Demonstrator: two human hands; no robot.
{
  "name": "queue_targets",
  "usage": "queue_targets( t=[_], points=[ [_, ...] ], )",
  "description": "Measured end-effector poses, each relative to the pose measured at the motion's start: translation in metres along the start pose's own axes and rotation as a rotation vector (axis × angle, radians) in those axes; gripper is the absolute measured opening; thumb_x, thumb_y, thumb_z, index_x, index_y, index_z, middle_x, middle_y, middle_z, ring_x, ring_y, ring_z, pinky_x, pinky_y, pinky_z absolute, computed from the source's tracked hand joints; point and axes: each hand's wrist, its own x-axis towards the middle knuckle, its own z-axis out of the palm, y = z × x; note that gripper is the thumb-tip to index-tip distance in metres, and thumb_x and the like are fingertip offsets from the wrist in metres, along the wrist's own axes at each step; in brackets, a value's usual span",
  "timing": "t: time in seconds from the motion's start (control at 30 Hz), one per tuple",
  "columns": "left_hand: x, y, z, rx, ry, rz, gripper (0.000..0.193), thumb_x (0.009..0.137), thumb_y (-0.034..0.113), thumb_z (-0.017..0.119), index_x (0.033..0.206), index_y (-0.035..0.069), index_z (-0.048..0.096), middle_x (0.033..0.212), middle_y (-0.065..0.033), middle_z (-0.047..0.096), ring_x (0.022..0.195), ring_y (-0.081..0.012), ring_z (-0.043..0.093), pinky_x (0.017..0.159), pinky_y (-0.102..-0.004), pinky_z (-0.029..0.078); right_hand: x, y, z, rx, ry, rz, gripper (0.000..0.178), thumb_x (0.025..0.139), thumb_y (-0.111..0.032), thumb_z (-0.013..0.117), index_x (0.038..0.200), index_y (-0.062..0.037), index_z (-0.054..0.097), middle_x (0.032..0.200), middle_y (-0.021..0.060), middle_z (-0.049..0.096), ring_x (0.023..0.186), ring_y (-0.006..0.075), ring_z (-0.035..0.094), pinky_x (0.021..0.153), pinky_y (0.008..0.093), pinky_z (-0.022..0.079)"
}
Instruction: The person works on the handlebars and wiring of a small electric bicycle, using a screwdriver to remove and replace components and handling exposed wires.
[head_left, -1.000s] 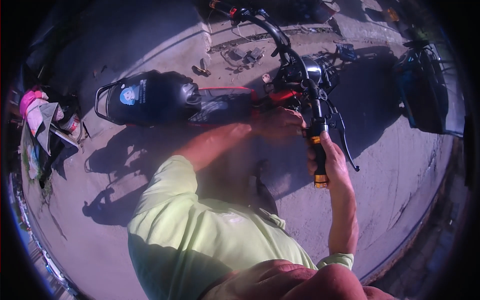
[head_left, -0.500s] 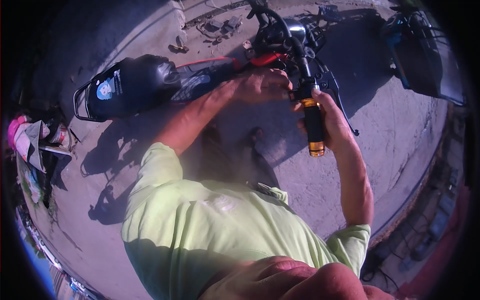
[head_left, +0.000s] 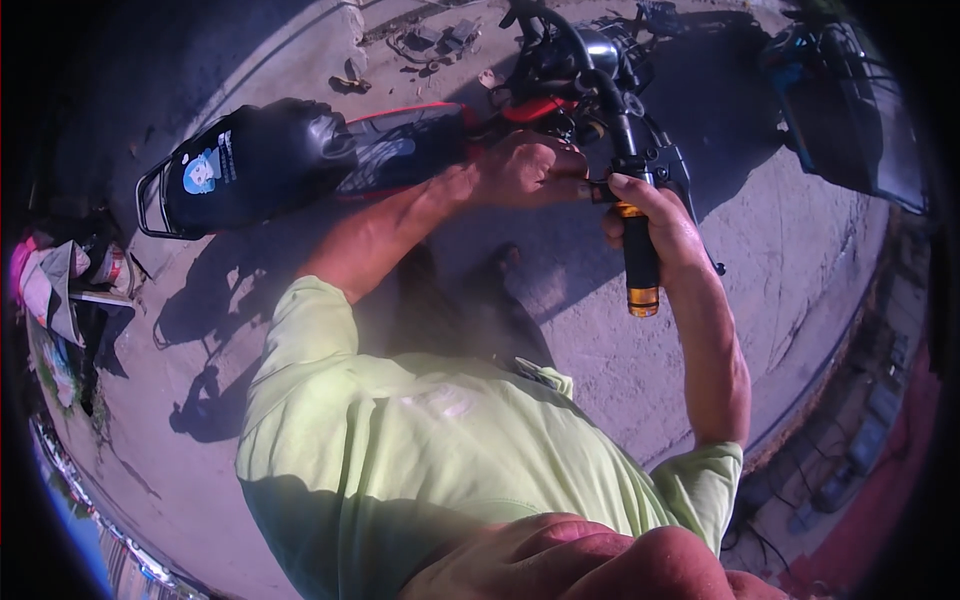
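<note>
- At the handlebar (head_left: 624, 132), the right hand (head_left: 664, 218) is clasping the black-and-gold grip (head_left: 641, 262)
- Left of its inner end, the left hand (head_left: 535, 172) is curling; whether empty, I cannot tell
- On the black seat (head_left: 272, 150), pale lettering (head_left: 226, 158) is running beside a blue-haired cartoon sticker (head_left: 200, 174)

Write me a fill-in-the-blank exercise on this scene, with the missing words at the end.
1. The hand holding the black grip is the person's ____ one.
2. The bands at the ends of that grip are ____ in colour.
3. The left hand is the one ____ (nearer to / farther from) the dark seat.
4. The cartoon figure on the seat has ____ hair.

Missing words: right; orange; nearer to; blue.
</note>
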Motion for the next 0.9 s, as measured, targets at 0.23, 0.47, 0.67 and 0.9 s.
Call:
queue_targets(
  t=[0.23,0.47,0.67,0.9],
  points=[
    [-0.018,-0.002,0.044,-0.123,0.229,-0.073,0.023,0.103,0.028,0.062,0.104,0.006,0.069,0.090,-0.0141,0.069,0.082,-0.0309,0.070,0.070,-0.0416,0.053,-0.002,-0.002,0.006,-0.028,0.037,-0.012,0.059,0.087,-0.054,0.074,0.106,0.0021,0.072,0.079,0.0077,0.069,0.069,0.0147,0.065,0.074,0.0300,0.053],
    [-0.029,0.035,0.063,-0.034,0.480,-0.156,0.022,0.102,0.026,0.060,0.101,0.006,0.068,0.089,-0.0167,0.067,0.082,-0.0367,0.068,0.070,-0.0435,0.053,0.001,0.001,0.001,0.009,-0.022,-0.026,0.055,0.089,-0.051,0.072,0.107,0.0020,0.072,0.077,0.0076,0.068,0.069,0.0140,0.064,0.071,0.0305,0.051],
    [-0.030,-0.004,0.081,-0.460,0.408,-0.348,0.026,0.101,0.029,0.060,0.101,0.004,0.069,0.079,-0.0104,0.063,0.073,-0.0223,0.064,0.066,-0.0372,0.049,0.002,0.002,0.001,0.071,-0.018,-0.033,0.052,0.093,-0.048,0.072,0.110,0.0008,0.070,0.075,0.0076,0.066,0.065,0.0146,0.062,0.064,0.0291,0.050],
    [-0.018,0.015,0.032,-0.302,0.141,-0.340,0.031,0.096,0.034,0.063,0.102,0.004,0.070,0.077,-0.0077,0.063,0.071,-0.0143,0.058,0.066,-0.0335,0.046,0.001,-0.001,-0.001,0.025,-0.018,0.014,0.058,0.089,-0.052,0.074,0.107,0.0025,0.069,0.078,0.0073,0.066,0.068,0.0147,0.064,0.067,0.0293,0.053]
  ],
)
